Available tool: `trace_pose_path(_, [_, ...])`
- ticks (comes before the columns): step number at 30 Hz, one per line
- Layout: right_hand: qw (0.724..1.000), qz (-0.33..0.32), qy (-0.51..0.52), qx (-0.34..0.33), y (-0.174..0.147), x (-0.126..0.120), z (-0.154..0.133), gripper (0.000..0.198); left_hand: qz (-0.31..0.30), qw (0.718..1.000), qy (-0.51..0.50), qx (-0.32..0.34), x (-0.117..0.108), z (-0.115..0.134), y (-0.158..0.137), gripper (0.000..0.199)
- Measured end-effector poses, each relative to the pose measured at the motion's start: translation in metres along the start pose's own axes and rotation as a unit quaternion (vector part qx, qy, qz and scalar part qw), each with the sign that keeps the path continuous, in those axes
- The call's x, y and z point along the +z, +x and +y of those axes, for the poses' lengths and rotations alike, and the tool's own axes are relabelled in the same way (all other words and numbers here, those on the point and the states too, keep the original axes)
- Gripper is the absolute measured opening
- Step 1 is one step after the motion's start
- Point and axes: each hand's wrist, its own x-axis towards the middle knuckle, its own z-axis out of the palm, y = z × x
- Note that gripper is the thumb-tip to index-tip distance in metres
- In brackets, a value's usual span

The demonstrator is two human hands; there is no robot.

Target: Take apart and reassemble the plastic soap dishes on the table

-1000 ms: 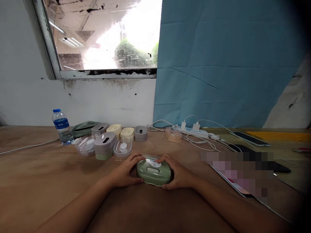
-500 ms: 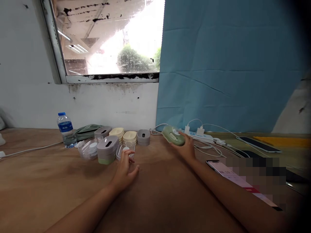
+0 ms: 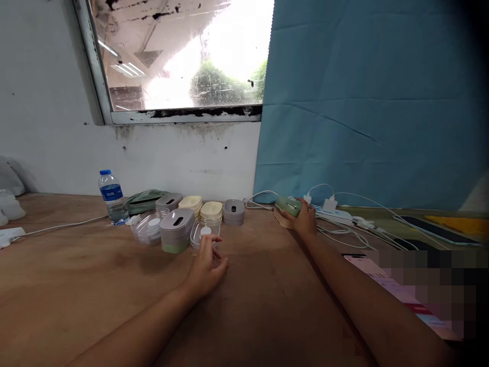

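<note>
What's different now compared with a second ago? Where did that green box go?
The right hand carried the green box from the middle of the table to the far side, onto the peach box by the power strip. The left hand let go and now rests open near the clear tubs. The bottle and stacked lids stayed put.

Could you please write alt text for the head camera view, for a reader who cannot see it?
The right hand holds a green oval case on a tan case by a power strip. The left hand rests empty on the wooden table, near stacked containers.
</note>
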Motion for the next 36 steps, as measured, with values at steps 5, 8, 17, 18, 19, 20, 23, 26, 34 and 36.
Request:
trace_pose_path(5, [1.0, -0.012, -0.007, -0.015, -0.003, 0.005, 0.004, 0.094, 0.002, 1.0, 0.002, -0.002, 0.0, 0.0, 0.0, 0.035])
trace_pose_path(8, [0.999, -0.023, -0.007, -0.025, -0.002, 0.006, 0.007, 0.094, 0.008, 1.0, 0.003, 0.005, 0.0, 0.0, 0.0, 0.034])
trace_pose_path(17, [0.998, -0.003, -0.041, -0.056, -0.009, -0.011, 0.005, 0.099, 0.006, 1.0, 0.024, 0.0, -0.001, 0.001, 0.0, 0.033])
trace_pose_path(18, [0.996, 0.023, -0.054, -0.069, -0.01, -0.014, -0.002, 0.1, 0.007, 0.999, 0.033, 0.002, -0.003, 0.001, 0.001, 0.032])
trace_pose_path(19, [0.992, 0.047, -0.066, -0.093, -0.011, -0.018, -0.011, 0.099, 0.009, 0.999, 0.049, 0.007, -0.004, 0.002, 0.002, 0.031])
trace_pose_path(20, [0.987, 0.054, -0.073, -0.13, -0.012, -0.021, -0.023, 0.095, 0.01, 0.997, 0.071, 0.016, -0.007, 0.002, 0.003, 0.029])
trace_pose_path(23, [0.956, -0.06, -0.074, -0.279, -0.014, -0.025, -0.069, 0.07, 0.012, 0.986, 0.161, 0.052, -0.015, 0.001, 0.008, 0.019])
trace_pose_path(26, [0.923, -0.142, -0.078, -0.35, -0.024, -0.014, -0.115, 0.043, 0.026, 0.972, 0.222, 0.074, -0.022, -0.004, 0.013, 0.014])
trace_pose_path(34, [0.934, -0.219, -0.131, -0.252, -0.061, 0.054, -0.158, 0.054, 0.052, 0.965, 0.245, 0.076, -0.027, -0.015, 0.018, 0.015])
trace_pose_path(36, [0.943, -0.222, -0.142, -0.202, -0.061, 0.066, -0.158, 0.061, 0.051, 0.966, 0.242, 0.074, -0.027, -0.014, 0.018, 0.014])
